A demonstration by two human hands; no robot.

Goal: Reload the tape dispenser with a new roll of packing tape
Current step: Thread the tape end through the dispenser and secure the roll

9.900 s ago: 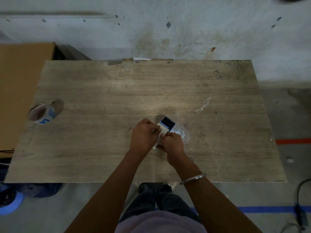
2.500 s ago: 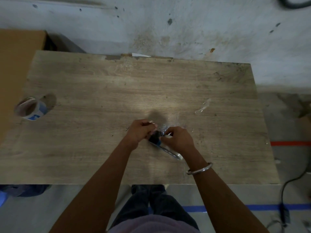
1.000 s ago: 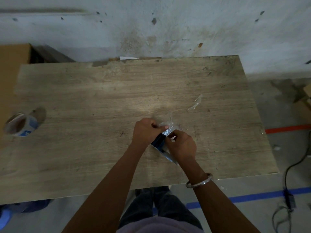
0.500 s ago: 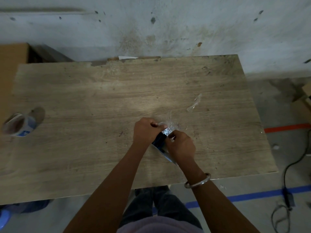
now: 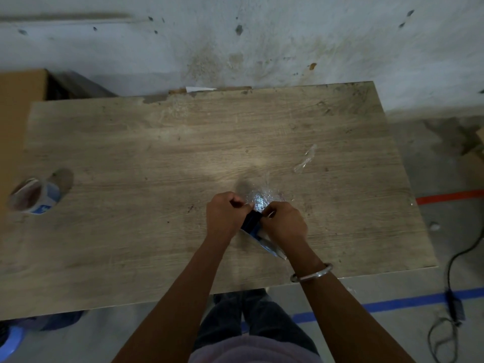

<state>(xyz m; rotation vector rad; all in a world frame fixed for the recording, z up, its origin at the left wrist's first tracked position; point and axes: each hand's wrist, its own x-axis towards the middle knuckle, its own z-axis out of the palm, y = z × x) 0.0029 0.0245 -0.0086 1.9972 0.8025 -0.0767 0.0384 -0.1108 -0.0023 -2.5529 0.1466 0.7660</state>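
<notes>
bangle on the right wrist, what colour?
Silver metal: the bangle shows clearly in the head view, the only view.

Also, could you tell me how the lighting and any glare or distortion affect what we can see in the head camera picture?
Head view: dim overall, with a bright patch mid-table; glare on the crumpled clear plastic beyond the hands; left hand and right hand shade the dark dispenser, hiding detail; the tape roll casts a soft shadow; wide-angle bending shows at the table's edges.
</notes>
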